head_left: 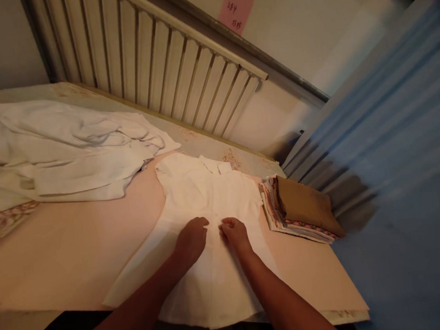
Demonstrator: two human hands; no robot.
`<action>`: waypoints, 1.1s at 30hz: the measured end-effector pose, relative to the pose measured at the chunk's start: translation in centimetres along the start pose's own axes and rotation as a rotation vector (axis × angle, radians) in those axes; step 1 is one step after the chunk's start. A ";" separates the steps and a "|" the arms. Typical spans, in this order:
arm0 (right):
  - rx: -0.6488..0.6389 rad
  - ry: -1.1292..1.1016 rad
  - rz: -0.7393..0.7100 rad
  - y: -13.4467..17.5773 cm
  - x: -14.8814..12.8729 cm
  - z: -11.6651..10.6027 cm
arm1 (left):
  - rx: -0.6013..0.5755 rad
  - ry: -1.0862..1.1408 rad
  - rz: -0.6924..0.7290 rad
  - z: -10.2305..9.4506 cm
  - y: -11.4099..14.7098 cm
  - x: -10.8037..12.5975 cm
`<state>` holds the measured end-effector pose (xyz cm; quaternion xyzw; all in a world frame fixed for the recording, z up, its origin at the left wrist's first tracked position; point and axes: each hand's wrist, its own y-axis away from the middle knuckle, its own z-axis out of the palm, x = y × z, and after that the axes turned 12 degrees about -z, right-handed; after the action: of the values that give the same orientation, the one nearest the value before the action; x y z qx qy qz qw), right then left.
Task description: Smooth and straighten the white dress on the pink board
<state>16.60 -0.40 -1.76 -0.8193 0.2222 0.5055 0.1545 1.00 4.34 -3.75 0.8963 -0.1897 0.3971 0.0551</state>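
Observation:
A white short-sleeved shirt (202,187) with a collar lies front up and spread flat, its collar at the far side and its hem over the near table edge. Over the middle of its front, my left hand (192,239) is closed, fingers curled and fingertips at the fabric beside the button line. Just across that line my right hand (235,231) pinches at the shirt front, thumb and fingers together. A small gap separates the two hands. Exactly how much cloth each holds is hard to see.
Crumpled white garments (75,147) are heaped at the left. A stack of folded cloth (304,204), brown on top, sits at the right. Beneath the shirt is a pale pink board (96,247). A radiator (149,58) stands behind; a blue curtain (390,170) hangs at the right.

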 end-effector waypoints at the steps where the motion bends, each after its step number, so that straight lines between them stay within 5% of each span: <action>1: -0.011 -0.033 0.043 0.1 0.0 0.0 | -0.005 0.001 -0.003 0.0 0.0 0.0; 24: -0.145 -0.340 0.367 3.7 -1.5 -0.6 | -0.030 0.018 0.004 0.2 0.1 0.3; 33: -0.141 -0.348 0.346 2.3 -1.7 -0.1 | -0.004 0.036 0.030 0.2 0.4 0.4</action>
<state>14.80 -2.09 -0.29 -0.6784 0.2935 0.6721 0.0441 1.24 3.85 -3.66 0.8859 -0.2029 0.4136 0.0545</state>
